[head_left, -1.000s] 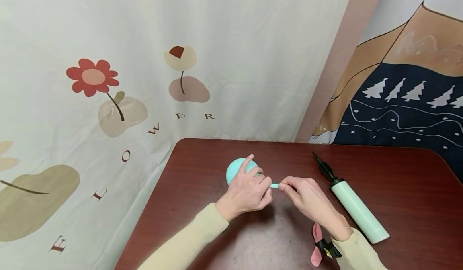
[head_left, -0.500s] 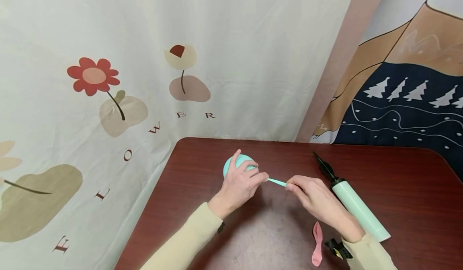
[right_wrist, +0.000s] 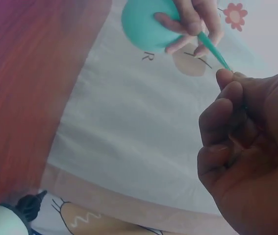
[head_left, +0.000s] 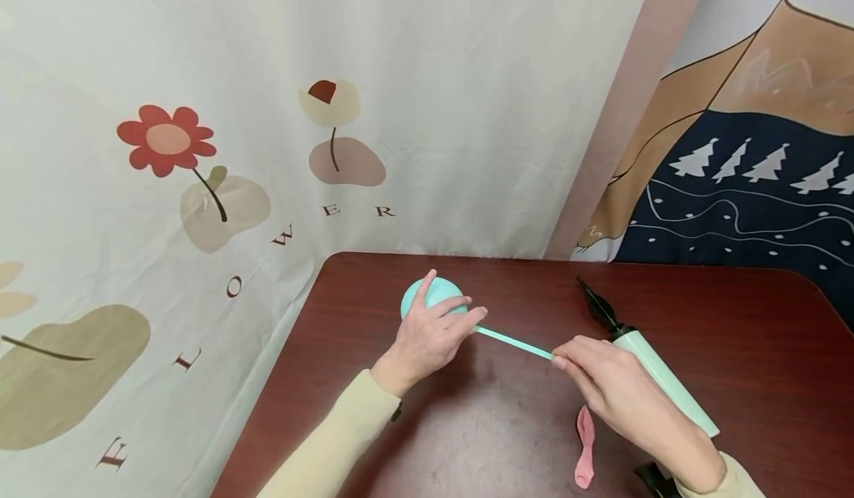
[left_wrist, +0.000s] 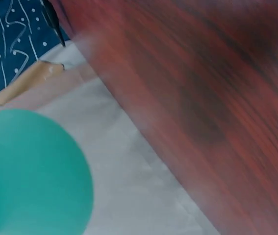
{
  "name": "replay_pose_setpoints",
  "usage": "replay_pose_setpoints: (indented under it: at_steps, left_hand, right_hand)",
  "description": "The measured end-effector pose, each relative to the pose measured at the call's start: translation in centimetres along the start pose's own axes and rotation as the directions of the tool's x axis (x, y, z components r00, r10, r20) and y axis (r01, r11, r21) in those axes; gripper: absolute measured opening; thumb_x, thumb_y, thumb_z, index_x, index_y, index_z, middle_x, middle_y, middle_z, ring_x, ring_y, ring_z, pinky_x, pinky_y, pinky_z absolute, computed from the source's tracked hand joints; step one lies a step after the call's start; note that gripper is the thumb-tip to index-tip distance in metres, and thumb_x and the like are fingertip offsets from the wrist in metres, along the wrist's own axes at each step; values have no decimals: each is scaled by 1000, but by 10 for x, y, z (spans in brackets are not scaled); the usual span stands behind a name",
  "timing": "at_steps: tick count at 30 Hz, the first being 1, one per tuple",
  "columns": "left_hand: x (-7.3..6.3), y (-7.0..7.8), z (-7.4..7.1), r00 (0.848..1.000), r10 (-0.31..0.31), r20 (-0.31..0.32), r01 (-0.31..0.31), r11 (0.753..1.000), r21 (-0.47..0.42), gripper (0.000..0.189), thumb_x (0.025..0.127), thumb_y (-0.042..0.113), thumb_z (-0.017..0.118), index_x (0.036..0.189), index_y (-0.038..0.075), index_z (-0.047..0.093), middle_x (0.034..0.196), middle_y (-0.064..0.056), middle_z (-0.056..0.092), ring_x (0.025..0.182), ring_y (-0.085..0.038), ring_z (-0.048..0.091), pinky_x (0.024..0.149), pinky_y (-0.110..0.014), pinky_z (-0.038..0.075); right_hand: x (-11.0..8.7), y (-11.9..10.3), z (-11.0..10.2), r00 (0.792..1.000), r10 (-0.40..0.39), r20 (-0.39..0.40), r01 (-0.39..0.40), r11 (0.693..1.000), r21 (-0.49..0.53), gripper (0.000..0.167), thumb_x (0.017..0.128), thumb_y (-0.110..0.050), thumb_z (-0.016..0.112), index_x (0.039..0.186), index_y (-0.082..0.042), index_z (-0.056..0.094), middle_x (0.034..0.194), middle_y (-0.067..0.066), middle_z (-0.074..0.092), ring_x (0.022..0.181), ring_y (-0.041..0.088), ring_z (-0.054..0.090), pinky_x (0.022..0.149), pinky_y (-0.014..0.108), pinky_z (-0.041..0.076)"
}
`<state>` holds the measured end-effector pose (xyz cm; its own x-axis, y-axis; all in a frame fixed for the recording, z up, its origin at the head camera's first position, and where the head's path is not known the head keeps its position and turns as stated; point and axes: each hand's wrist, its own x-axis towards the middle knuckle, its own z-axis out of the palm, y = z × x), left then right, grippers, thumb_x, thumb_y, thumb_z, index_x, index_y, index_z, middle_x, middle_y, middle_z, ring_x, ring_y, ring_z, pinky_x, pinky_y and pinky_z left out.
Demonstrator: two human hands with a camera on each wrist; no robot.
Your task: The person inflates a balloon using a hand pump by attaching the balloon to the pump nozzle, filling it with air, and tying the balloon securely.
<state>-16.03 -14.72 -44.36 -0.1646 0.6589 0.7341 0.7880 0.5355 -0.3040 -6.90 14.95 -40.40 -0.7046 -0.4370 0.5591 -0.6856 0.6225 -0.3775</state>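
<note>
A small inflated turquoise balloon (head_left: 443, 290) is held above the table by my left hand (head_left: 425, 335), whose fingers spread over it and grip at the base of its neck. From there the neck (head_left: 514, 342) runs to the right as a long, thin, taut strip. Its far end is pinched between thumb and forefinger of my right hand (head_left: 620, 390). The right wrist view shows that pinch, with the other fingers of the right hand (right_wrist: 246, 132) curled. In the left wrist view the balloon (left_wrist: 36, 171) fills the lower left, and the left hand is mostly out of sight.
A pale green hand pump (head_left: 667, 383) with a black nozzle lies on the dark red table (head_left: 507, 439), partly behind my right hand. One limp pink balloon (head_left: 584, 447) lies near the front. Printed curtains (head_left: 467, 113) hang behind the table.
My right hand has moved right and slightly down, drawing the balloon's neck from a short stub into a long strip. The left hand and balloon have shifted a little left and up.
</note>
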Motion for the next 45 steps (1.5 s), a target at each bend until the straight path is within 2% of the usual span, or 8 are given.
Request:
replay_pose_setpoints:
  at_steps: [7, 12, 20, 25, 31, 34, 38, 45]
  left_hand:
    - [19, 11, 0, 959, -119, 258, 148, 984, -97, 29, 88, -6, 69, 101, 19, 76, 98, 12, 77, 128, -15, 63, 118, -69, 23]
    - [20, 4, 7, 917, -219, 333, 305, 923, -234, 30, 91, 2, 76, 114, 21, 81, 101, 12, 78, 110, -9, 70, 121, -60, 24]
    - [9, -13, 6, 975, -110, 193, 136, 983, -126, 47, 82, -10, 74, 115, 24, 79, 90, 12, 76, 98, -8, 70, 117, -63, 31]
    - [10, -14, 1, 981, -69, 183, 80, 995, -54, 46, 81, -9, 75, 111, 26, 78, 88, 14, 76, 100, -9, 69, 117, -63, 32]
    - [16, -4, -4, 983, -27, 181, 41, 996, -75, 38, 85, -6, 75, 107, 25, 78, 87, 12, 76, 96, -7, 71, 117, -60, 34]
    - [21, 2, -8, 968, -15, 249, 60, 983, -173, 34, 88, -4, 73, 107, 24, 79, 90, 13, 76, 95, -6, 71, 117, -54, 37]
    - [33, 9, -18, 906, -17, 424, 231, 857, -460, 25, 95, 4, 72, 112, 21, 80, 99, 13, 77, 98, -3, 69, 107, -34, 47]
    - [52, 19, -21, 832, 100, 546, 478, 373, -795, 24, 101, 7, 68, 124, 5, 75, 124, 0, 74, 118, 0, 65, 96, -22, 53]
  right_hand:
    - [13, 2, 11, 1000, 6, 14, -6, 999, -31, 21, 88, -5, 79, 94, -22, 68, 84, -17, 58, 73, -1, 47, 61, 17, 44]
    - [20, 9, 16, 1000, 19, 21, -18, 999, -45, 18, 89, -4, 78, 93, -18, 68, 85, -12, 63, 72, 1, 50, 61, 23, 49]
    - [13, 12, 7, 1000, 30, 5, -30, 996, -86, 15, 88, -5, 78, 94, -17, 72, 85, -12, 66, 70, 3, 52, 61, 29, 48]
    - [4, 10, 0, 999, -28, -43, 22, 989, -144, 2, 96, -15, 72, 94, -17, 70, 85, -12, 67, 73, 6, 57, 66, 34, 50]
    - [1, 8, -12, 989, -114, -89, 89, 964, -249, 52, 114, -44, 29, 94, -17, 69, 79, -10, 61, 69, 8, 52, 63, 27, 40]
    - [4, 12, -19, 977, -176, -122, 134, 947, -292, 50, 115, -40, 30, 94, -14, 67, 77, -7, 57, 68, 12, 50, 63, 28, 37]
    - [11, 16, -27, 955, -232, -185, 165, 934, -318, 44, 115, -34, 36, 95, -9, 67, 79, -1, 58, 70, 17, 53, 63, 33, 40]
    - [22, 26, -30, 955, -196, -221, 126, 947, -294, 46, 114, -35, 38, 100, -6, 71, 85, 3, 65, 75, 19, 58, 68, 34, 42]
